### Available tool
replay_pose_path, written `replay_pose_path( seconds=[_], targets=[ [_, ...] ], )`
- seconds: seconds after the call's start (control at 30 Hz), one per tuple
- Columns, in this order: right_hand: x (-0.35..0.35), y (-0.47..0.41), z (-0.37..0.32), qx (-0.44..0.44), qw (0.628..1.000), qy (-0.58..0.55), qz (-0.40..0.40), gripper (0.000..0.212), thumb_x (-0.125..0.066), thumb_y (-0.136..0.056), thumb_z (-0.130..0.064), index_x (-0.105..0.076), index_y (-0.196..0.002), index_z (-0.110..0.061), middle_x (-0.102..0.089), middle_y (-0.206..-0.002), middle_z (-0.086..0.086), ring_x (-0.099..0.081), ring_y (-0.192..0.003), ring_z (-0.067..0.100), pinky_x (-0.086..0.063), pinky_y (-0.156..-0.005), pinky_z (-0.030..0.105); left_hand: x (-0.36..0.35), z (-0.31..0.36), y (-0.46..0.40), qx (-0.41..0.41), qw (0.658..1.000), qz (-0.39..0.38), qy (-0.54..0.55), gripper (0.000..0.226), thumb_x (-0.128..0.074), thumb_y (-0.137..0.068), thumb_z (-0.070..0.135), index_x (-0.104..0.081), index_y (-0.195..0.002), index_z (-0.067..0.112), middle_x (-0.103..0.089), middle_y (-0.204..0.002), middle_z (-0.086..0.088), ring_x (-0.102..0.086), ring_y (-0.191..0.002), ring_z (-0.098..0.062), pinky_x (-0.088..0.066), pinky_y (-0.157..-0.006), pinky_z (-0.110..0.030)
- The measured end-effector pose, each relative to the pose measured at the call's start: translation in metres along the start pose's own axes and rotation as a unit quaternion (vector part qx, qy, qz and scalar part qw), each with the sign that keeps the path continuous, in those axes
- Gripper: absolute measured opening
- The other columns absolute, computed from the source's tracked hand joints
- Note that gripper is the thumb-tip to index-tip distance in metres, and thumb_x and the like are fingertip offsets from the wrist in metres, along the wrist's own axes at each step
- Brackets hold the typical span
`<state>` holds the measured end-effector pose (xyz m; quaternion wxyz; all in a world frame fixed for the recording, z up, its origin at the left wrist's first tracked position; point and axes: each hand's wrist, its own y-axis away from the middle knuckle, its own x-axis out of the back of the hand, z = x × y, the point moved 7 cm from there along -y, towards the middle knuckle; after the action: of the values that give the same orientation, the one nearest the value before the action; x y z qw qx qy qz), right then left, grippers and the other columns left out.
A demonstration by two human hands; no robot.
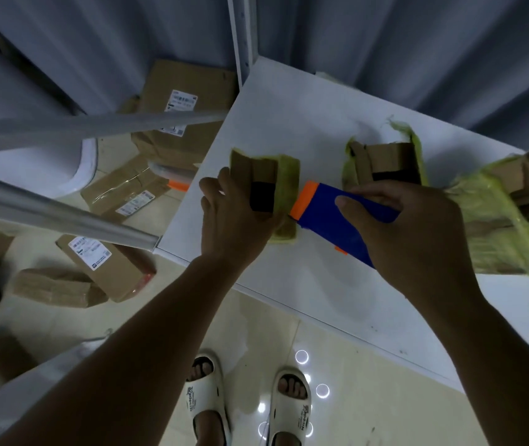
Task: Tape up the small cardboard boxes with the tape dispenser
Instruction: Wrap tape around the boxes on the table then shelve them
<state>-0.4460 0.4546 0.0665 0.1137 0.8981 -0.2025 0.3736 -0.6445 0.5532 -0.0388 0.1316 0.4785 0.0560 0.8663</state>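
On the white table point(289, 130) my left hand point(234, 217) grips a small cardboard box point(266, 175) wrapped in yellowish tape, its top flaps open on a dark gap. My right hand point(417, 236) holds the blue tape dispenser point(337, 217), whose orange front end touches the box's right side. A second small open box point(385, 165) with yellowish tape stands farther back on the table. A larger taped bundle of cardboard point(507, 220) lies at the table's right edge.
Several brown shipping boxes point(173, 101) with white labels lie on the tiled floor to the left. Two metal poles point(57, 207) cross the left side. Grey curtains hang behind. My feet in white sandals point(205, 397) stand below the table's near edge.
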Motion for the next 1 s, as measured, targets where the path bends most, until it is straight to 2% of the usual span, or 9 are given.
replay_pose_path(
  seconds=[0.1, 0.2, 0.33, 0.43, 0.57, 0.67, 0.77, 0.87, 1.0],
  targets=[
    [-0.004, -0.002, 0.003, -0.022, 1.000, -0.020, 0.005, 0.025, -0.069, -0.086, -0.044, -0.072, -0.102, -0.025, -0.070, -0.089, -0.010, -0.066, -0.081, 0.005, -0.054, -0.061, 0.024, 0.002, 0.007, 0.003, -0.013, 1.000, 0.021, 0.015, 0.102, -0.086, -0.067, 0.046, -0.029, -0.144, 0.012, -0.031, -0.138, -0.011, -0.042, -0.121, -0.028, -0.041, -0.088, -0.027],
    [-0.008, -0.003, 0.005, -0.035, 0.999, -0.019, 0.004, 0.028, -0.068, -0.086, -0.046, -0.072, -0.104, -0.024, -0.069, -0.090, -0.010, -0.066, -0.080, 0.005, -0.053, -0.059, 0.022, 0.004, 0.016, 0.004, -0.046, 0.998, 0.040, 0.011, 0.091, -0.085, -0.069, 0.046, -0.034, -0.139, 0.014, -0.031, -0.136, -0.010, -0.042, -0.110, -0.018, -0.045, -0.083, -0.027],
    [-0.011, -0.003, 0.009, -0.059, 0.998, -0.023, 0.009, 0.031, -0.068, -0.086, -0.047, -0.072, -0.106, -0.024, -0.070, -0.090, -0.009, -0.069, -0.080, 0.013, -0.058, -0.063, 0.030, 0.000, 0.023, 0.002, -0.064, 0.997, 0.040, 0.016, 0.078, -0.081, -0.077, 0.039, -0.037, -0.137, 0.014, -0.035, -0.131, -0.009, -0.034, -0.102, -0.012, -0.041, -0.078, -0.027],
    [-0.009, -0.002, 0.010, -0.059, 0.998, -0.011, 0.024, 0.027, -0.068, -0.087, -0.045, -0.072, -0.104, -0.025, -0.068, -0.087, -0.011, -0.067, -0.078, 0.010, -0.057, -0.063, 0.030, -0.006, 0.032, -0.001, -0.099, 0.995, 0.014, 0.027, 0.066, -0.075, -0.084, 0.028, -0.040, -0.139, 0.015, -0.040, -0.127, -0.010, -0.042, -0.102, -0.018, -0.043, -0.081, -0.030],
    [-0.003, 0.000, 0.016, -0.069, 0.997, -0.021, 0.041, 0.025, -0.068, -0.087, -0.042, -0.074, -0.104, -0.025, -0.070, -0.088, -0.013, -0.067, -0.082, 0.009, -0.059, -0.066, 0.034, -0.016, 0.050, 0.000, -0.186, 0.983, -0.002, 0.001, 0.043, -0.067, -0.084, 0.001, -0.053, -0.124, 0.009, -0.057, -0.112, -0.019, -0.055, -0.096, -0.032, -0.055, -0.078, -0.046],
    [0.001, 0.001, 0.018, -0.070, 0.996, -0.030, 0.050, 0.023, -0.068, -0.087, -0.041, -0.074, -0.103, -0.025, -0.069, -0.087, -0.015, -0.066, -0.082, 0.006, -0.057, -0.064, 0.029, -0.020, 0.046, -0.008, -0.184, 0.980, -0.035, -0.062, 0.036, -0.061, -0.088, 0.008, -0.055, -0.124, 0.011, -0.057, -0.114, -0.013, -0.052, -0.106, -0.031, -0.044, -0.086, -0.035],
    [0.004, 0.001, 0.019, -0.074, 0.995, -0.051, 0.052, 0.020, -0.069, -0.087, -0.040, -0.073, -0.102, -0.026, -0.063, -0.082, -0.025, -0.065, -0.079, 0.000, -0.053, -0.062, 0.023, -0.020, 0.029, -0.017, -0.134, 0.984, -0.051, -0.107, 0.055, -0.064, -0.087, 0.029, -0.045, -0.137, 0.019, -0.040, -0.133, -0.012, -0.034, -0.124, -0.035, -0.037, -0.094, -0.036],
    [0.004, 0.000, 0.019, -0.078, 0.993, -0.073, 0.052, 0.017, -0.070, -0.087, -0.039, -0.072, -0.100, -0.029, -0.061, -0.082, -0.030, -0.064, -0.076, -0.004, -0.051, -0.057, 0.017, -0.022, 0.042, -0.009, -0.216, 0.969, -0.067, -0.096, 0.060, -0.066, -0.088, 0.025, -0.040, -0.141, 0.015, -0.034, -0.142, -0.016, -0.029, -0.134, -0.033, -0.035, -0.108, -0.043],
    [0.004, 0.001, 0.018, -0.097, 0.985, -0.128, 0.055, 0.007, -0.070, -0.087, -0.039, -0.067, -0.092, -0.036, -0.065, -0.080, -0.025, -0.066, -0.073, 0.001, -0.055, -0.053, 0.016, -0.022, 0.042, -0.003, -0.233, 0.964, -0.056, -0.111, 0.050, -0.066, -0.089, 0.030, -0.046, -0.133, 0.016, -0.038, -0.138, -0.016, -0.047, -0.114, -0.034, -0.040, -0.088, -0.040]
  ],
)
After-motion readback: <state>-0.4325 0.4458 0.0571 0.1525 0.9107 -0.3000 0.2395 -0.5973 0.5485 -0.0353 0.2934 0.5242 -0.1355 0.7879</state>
